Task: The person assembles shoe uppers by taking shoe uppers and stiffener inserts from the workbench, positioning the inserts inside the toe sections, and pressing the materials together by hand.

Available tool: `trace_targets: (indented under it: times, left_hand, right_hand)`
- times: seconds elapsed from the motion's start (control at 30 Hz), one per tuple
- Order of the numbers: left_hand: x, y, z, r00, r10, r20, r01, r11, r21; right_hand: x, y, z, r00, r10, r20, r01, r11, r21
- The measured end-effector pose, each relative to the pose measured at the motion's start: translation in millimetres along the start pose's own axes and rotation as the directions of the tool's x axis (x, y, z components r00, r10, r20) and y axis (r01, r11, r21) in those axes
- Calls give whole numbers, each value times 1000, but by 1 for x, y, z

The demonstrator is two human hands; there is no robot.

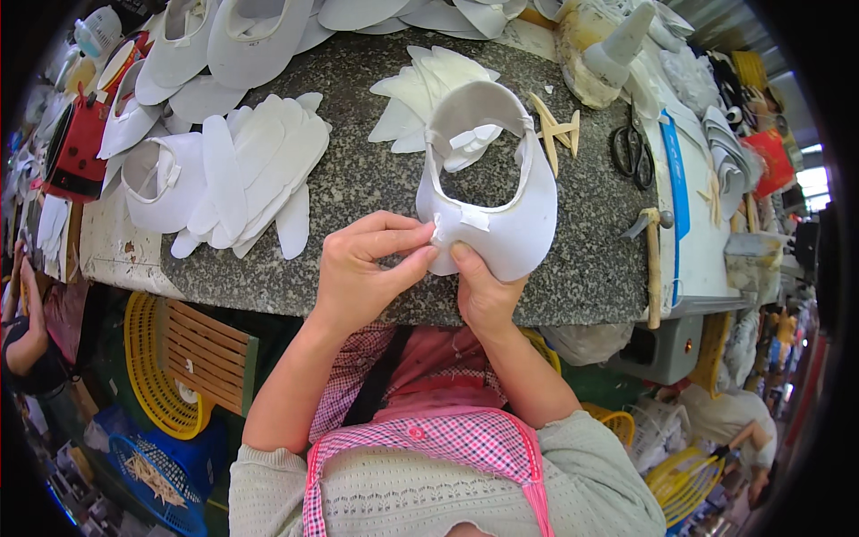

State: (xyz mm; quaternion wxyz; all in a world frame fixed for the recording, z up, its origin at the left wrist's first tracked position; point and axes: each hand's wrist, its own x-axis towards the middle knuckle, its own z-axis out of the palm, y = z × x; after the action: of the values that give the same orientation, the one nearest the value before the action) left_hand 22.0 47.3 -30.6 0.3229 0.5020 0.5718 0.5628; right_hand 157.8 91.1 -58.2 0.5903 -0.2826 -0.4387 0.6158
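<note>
A white shoe upper (510,234) with an oval opening is held up over the speckled stone worktop (349,170). Wrapped round its lower edge, my right hand (488,291) grips it with the thumb on the outer face. My left hand (371,268) pinches thumb and forefinger together at the upper's left side, on a small crumpled white piece (438,226); its exact shape is partly hidden. A white tab (474,217) sits on the upper below the opening. Just behind lies a fanned stack of white leaf-shaped pieces (420,94).
More white pieces (268,166) and shoe uppers (255,40) lie left and far left. To the right are black scissors (633,152), a hammer (654,259), pale wooden sticks (557,134) and a glue-crusted pot (591,63). Yellow baskets (148,376) stand below; other people are at both sides.
</note>
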Motion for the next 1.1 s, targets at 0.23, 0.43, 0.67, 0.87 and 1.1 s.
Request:
trace_targets:
  times: [0.23, 0.43, 0.67, 0.87, 1.1]
  left_hand:
    - [-3, 10, -1, 985, 175, 17, -173, 954, 246]
    - [-3, 8, 4, 952, 307, 12, -287, 872, 396]
    - [-4, -2, 19, 879, 469, -84, -359, 769, 529]
    - [2, 0, 9, 989, -140, -45, 126, 965, -231]
    - [9, 13, -8, 983, 169, 76, -182, 955, 234]
  right_hand:
    - [0, 0, 3, 999, -38, 11, 39, 998, -43]
    - [0, 0, 2, 1000, -30, 4, 30, 996, -78]
    - [1, 2, 2, 999, 30, 16, -29, 998, -53]
    - [4, -3, 4, 986, 168, -2, -163, 962, 221]
    - [2, -2, -1, 988, 145, 49, -151, 980, 130]
